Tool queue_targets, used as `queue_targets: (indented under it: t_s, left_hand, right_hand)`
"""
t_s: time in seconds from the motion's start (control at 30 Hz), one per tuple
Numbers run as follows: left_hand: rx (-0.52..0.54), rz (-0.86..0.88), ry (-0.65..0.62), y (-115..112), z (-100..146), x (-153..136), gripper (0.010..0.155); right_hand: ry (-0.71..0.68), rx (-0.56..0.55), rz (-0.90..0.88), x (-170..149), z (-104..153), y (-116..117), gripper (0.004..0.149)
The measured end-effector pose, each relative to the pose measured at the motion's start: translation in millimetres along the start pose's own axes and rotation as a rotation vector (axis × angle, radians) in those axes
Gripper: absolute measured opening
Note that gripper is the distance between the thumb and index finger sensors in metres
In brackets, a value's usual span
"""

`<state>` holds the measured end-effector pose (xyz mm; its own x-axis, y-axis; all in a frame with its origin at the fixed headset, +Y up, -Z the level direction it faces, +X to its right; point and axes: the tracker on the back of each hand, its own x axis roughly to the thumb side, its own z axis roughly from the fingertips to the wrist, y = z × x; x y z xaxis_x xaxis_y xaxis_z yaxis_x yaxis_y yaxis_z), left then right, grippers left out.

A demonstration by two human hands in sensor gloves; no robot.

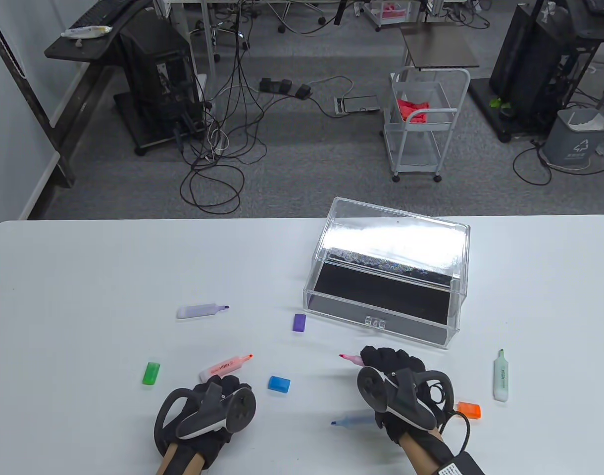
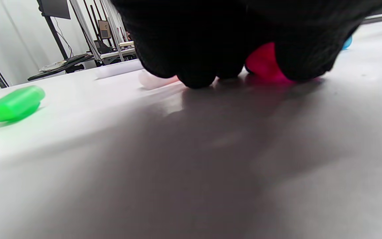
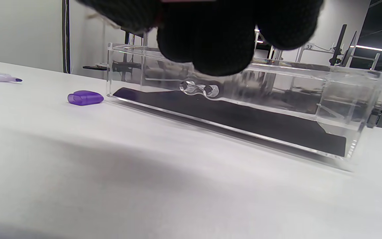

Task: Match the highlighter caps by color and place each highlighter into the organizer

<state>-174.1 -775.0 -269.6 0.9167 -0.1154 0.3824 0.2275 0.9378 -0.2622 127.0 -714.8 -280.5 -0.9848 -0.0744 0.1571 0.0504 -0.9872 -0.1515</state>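
Fingers of right hand (image 1: 398, 383) grip pink highlighter (image 1: 350, 358); left hand (image 1: 210, 403) pinches pink cap (image 2: 265, 63) on table (image 1: 84, 277).

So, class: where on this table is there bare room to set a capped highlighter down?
Bare: the far left, beyond the purple highlighter, and the right edge past the organizer. Crowded: the near strip from the green cap to the green highlighter.

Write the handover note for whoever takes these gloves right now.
Right hand grips the uncapped pink highlighter.
Left hand: fingers curled on a pink cap at the table.
Loose uncapped: purple highlighter, orange highlighter, blue highlighter, green highlighter.
Loose caps: purple cap, green cap, blue cap, orange cap.
Organizer holds no highlighters.
Done: none capped. Left: everything.
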Motion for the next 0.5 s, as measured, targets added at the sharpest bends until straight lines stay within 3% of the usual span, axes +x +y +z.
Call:
queue_targets:
  t_s: [0.27, 0.5]
  left_hand:
    - [0.130, 0.175, -0.092, 15, 8, 2, 0.062]
    - [0.174, 0.315, -0.141, 20, 11, 4, 0.063]
  right_hand:
    - [-0.024, 0.007, -0.134, 6, 0, 2, 0.048]
    - [-0.181, -0.041, -0.049, 32, 4, 0, 0.049]
